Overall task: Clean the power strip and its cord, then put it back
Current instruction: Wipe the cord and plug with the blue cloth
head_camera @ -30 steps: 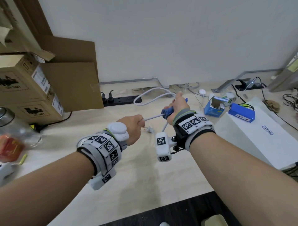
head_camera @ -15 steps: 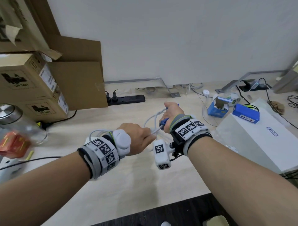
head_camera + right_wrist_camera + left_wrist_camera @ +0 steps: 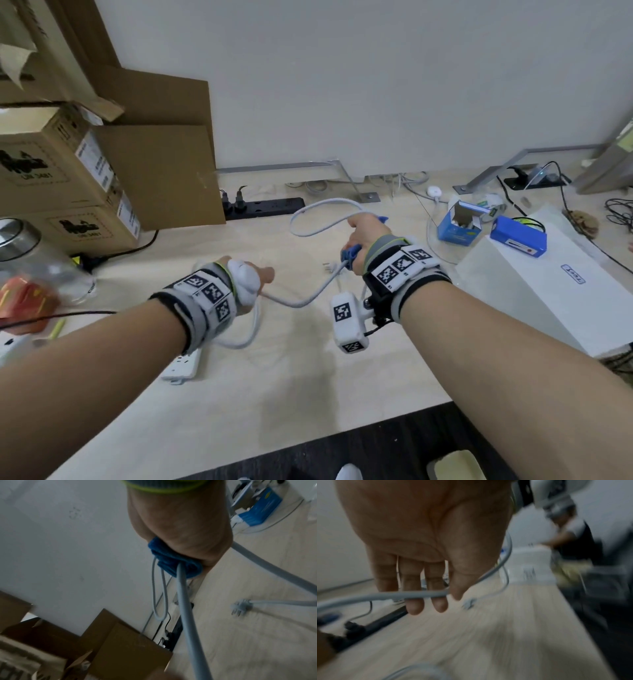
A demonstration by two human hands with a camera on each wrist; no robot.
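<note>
step: wiping cord | right hand clamped blue cloth round cord, pulled further from left hand, which pinched cord | power strip on table under left wrist | more cord wiped, plug end remained

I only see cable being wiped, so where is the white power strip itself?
In the head view the white power strip lies flat on the desk, low left, partly hidden under the left forearm.

Pale wood desk — white power strip, black power strip, 2 cardboard boxes, white box
</note>
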